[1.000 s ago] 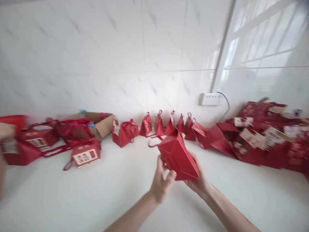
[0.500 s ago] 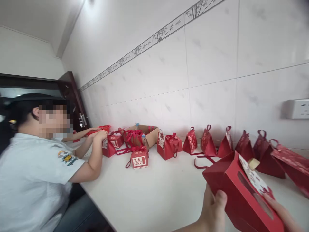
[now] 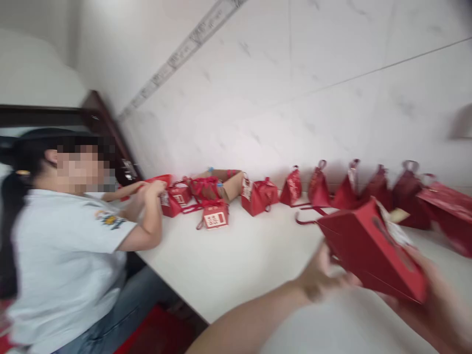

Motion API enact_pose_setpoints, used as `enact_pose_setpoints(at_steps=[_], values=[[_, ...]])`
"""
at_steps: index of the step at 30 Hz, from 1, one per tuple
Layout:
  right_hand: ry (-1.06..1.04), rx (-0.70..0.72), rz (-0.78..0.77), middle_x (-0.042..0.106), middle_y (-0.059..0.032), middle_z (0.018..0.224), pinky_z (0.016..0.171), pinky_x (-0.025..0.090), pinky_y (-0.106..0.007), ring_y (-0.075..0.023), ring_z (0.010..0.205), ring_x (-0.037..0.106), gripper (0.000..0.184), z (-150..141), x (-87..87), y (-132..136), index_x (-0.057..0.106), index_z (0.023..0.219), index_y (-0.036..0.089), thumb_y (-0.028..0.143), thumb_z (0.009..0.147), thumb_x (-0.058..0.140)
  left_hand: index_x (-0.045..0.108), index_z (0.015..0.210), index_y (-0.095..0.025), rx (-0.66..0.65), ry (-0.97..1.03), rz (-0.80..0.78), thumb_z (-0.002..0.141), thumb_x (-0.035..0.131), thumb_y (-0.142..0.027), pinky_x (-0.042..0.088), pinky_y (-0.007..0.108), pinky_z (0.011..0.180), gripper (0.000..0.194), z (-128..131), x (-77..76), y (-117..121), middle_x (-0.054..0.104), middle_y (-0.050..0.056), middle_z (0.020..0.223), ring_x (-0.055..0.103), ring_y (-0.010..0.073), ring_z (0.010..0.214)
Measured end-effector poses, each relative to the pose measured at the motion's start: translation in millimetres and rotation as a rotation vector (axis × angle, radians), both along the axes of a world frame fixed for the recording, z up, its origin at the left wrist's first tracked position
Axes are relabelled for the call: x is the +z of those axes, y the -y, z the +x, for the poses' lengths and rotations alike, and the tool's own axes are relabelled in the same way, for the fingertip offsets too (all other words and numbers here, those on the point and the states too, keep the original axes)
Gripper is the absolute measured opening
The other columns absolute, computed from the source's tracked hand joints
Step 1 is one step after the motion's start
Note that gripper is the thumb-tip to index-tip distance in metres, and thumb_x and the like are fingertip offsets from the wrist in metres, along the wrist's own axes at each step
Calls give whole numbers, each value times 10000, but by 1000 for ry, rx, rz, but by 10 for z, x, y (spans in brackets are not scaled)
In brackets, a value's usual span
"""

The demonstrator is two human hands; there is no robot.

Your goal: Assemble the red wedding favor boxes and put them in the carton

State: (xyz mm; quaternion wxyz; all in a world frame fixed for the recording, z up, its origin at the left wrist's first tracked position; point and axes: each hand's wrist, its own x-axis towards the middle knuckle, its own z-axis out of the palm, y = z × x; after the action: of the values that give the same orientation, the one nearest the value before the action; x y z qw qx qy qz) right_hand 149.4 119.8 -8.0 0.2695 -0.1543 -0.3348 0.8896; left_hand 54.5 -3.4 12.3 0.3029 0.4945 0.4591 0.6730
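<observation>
Between my two hands a red paper gift box is held tilted above the table, with an oval window cut in one face and a pale printed tag on its far side. My left hand grips its near left edge, the thumb along the lower side. At the right end my right hand is wrapped round the box, its fingers blurred and partly hidden. Just beyond the box lies a dark red ribbon on the white table.
Several red triangular boxes with loop handles stand along the tiled wall. Farther left are a small red box, an open cardboard box with ribbons, and a red basket. A co-worker sits at the left, hands over the boxes.
My view has swung left, bringing the co-worker into sight. The held box has turned in my hands, showing its window and tag; both hands still hold it.
</observation>
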Motion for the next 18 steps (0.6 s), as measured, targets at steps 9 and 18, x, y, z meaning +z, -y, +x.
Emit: enact_pose_setpoints(at_steps=[9, 18], values=[[45, 9, 78, 684, -21, 1120, 695, 575, -288, -211, 942, 667, 371, 92, 328, 329, 601, 1143, 256, 455, 830, 604, 195, 1398, -276, 355, 131, 3, 850, 501, -588, 331, 418, 1108, 701, -56, 77, -10, 321, 99, 1464, 340, 244, 1346], [45, -20, 114, 690, -41, 1075, 723, 562, -300, -198, 912, 667, 400, 175, 414, 240, 562, 1160, 217, 482, 861, 537, 285, 1339, -306, 75, -10, 23, 756, 724, -366, 438, 388, 995, 732, -27, 80, 3, 483, 82, 1316, 506, 237, 1185]])
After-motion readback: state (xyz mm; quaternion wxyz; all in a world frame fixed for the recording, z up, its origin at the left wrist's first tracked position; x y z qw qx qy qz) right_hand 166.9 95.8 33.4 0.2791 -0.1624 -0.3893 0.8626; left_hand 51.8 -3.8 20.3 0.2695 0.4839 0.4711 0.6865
